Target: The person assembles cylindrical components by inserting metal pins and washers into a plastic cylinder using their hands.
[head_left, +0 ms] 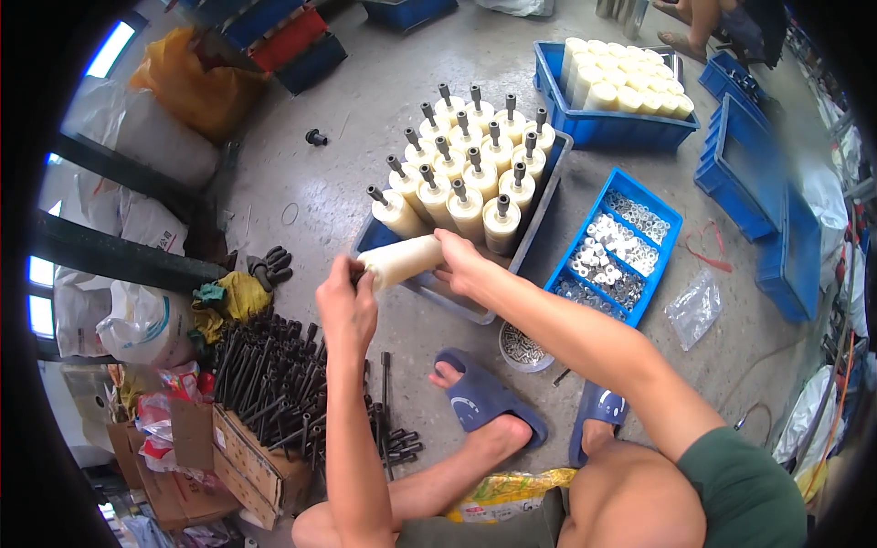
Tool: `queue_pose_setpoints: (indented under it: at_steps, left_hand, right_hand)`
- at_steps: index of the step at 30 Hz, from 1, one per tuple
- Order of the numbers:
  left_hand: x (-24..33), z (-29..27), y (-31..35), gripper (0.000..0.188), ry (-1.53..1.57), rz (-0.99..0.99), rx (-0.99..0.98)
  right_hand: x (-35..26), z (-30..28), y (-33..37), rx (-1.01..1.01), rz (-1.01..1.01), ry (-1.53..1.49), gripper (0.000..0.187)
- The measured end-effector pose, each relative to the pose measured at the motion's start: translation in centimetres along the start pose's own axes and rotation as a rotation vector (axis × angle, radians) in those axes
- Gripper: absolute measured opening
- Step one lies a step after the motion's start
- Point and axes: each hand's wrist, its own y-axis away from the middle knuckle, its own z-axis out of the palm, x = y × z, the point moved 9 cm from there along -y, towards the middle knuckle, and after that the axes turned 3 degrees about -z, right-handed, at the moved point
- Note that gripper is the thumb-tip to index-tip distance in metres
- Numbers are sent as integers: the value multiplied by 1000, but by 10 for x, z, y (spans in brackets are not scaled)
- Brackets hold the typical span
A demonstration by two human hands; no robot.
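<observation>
A cream cylinder (pixel 403 261) lies nearly level between my hands, above the near edge of a crate. My left hand (pixel 348 306) closes its fingers round the left end; whether a small part is also there I cannot tell. My right hand (pixel 462 266) grips the right end, thumb on the near side. Just beyond, a dark crate (pixel 549 194) holds several upright cream rollers (pixel 464 208), each with a black rod end sticking up. To the right sits a blue divided tray (pixel 660 274) of washers and white plastic parts. A round tub (pixel 524 350) of small metal pins stands by my sandal.
Black rods (pixel 272 388) lie heaped at left, beside a cardboard box (pixel 247 461) and a dark glove (pixel 269 267). Farther right stands a blue crate (pixel 621 130) packed with cream cylinders. Blue bins (pixel 742 164) line the right side. Another person's leg (pixel 702 27) shows at the top right.
</observation>
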Motion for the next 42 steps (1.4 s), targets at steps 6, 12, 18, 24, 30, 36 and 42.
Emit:
queue_pose_setpoints:
  at_steps: [6, 12, 18, 24, 30, 36, 42]
  left_hand:
    - [-12, -1, 112, 57, 1103, -519, -207]
    - [27, 135, 168, 62, 1379, -765, -607]
    - [55, 205, 191, 38, 1533, -748, -705]
    - [47, 230, 219, 31, 1486, -723, -743]
    - [15, 215, 196, 35, 1327, -656, -648]
    - [2, 214, 193, 34, 1359, -771, -513]
    - [3, 231, 195, 34, 1256, -750, -607]
  right_hand:
    - [-88, -31, 172, -192, -625, 79, 32]
    - [-120, -38, 277, -456, -976, 827, 43]
    - [-162, -153, 260, -83, -792, 770, 20]
    - [-87, -264, 199, 35, -958, 1712, 26]
    - [-76, -265, 163, 334, -857, 1770, 16]
    - [-106, -298, 148, 389, -912, 1619, 24]
    - [-108, -288, 128, 171, -867, 1866, 26]
